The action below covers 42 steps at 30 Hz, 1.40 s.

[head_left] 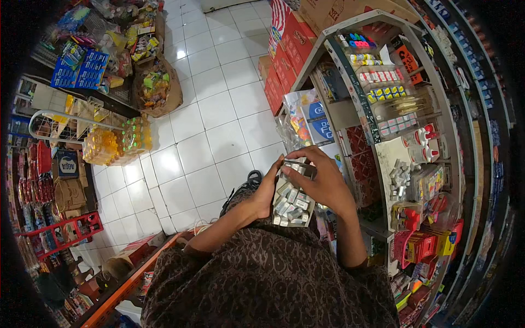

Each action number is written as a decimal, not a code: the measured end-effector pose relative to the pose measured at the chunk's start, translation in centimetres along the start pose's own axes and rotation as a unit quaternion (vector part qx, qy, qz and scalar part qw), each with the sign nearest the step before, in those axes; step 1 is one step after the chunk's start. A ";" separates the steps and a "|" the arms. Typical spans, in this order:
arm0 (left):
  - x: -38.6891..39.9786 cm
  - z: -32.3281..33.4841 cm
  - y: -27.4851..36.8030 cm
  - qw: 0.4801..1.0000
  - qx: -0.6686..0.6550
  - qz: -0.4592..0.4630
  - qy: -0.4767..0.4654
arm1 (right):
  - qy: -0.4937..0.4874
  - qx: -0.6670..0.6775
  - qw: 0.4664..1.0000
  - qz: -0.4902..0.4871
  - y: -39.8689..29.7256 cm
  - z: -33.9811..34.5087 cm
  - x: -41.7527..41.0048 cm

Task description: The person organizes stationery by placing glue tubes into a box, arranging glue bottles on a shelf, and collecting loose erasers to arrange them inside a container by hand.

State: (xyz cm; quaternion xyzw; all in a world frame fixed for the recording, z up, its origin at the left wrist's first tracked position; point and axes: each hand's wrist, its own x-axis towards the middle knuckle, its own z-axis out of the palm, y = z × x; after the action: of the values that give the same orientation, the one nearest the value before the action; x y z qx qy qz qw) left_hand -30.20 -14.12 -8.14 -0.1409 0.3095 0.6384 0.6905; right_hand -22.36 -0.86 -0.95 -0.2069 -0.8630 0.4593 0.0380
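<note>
A small open box (pixel 310 215) is held in front of my torso, and several little white-and-grey wrapped blocks (pixel 292 201), possibly erasers, lie jumbled in it. My left hand (pixel 265 192) grips the box along its left side, with the thumb up near the far end. Reaching over from the right, my right hand (pixel 322 180) pinches the dark edge or flap at the far end of the box between thumb and fingers. Part of the contents is hidden under that hand. Similar small blocks (pixel 400 178) lie loose on the display shelf (pixel 385 164) to my right.
Glue bottles (pixel 420 137) and rows of packaged stationery (pixel 381 76) fill the right-hand shelf. Red cartons (pixel 283 61) stand beyond it. Packs of orange drink bottles (pixel 119 139) sit on the white tiled floor (pixel 221 139) at left, near a sack of goods (pixel 160 92).
</note>
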 end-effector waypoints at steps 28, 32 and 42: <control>0.9 -0.9 -0.8 0.998 -0.004 0.046 -0.030 | -0.049 -0.010 0.999 0.005 0.7 0.2 -0.1; 0.5 -0.7 -0.2 0.998 -0.017 0.051 -0.019 | 0.070 -0.120 0.986 -0.093 -1.2 -0.4 -0.9; 0.2 -0.1 -0.2 0.999 0.010 0.052 -0.012 | 0.033 -0.247 0.956 -0.151 -1.3 0.2 -1.3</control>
State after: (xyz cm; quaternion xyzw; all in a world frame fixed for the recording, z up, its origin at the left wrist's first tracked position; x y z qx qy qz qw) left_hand -30.02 -14.02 -8.36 -0.1097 0.3143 0.6718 0.6617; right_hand -21.66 -2.17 0.18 -0.0916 -0.9691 0.2133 0.0830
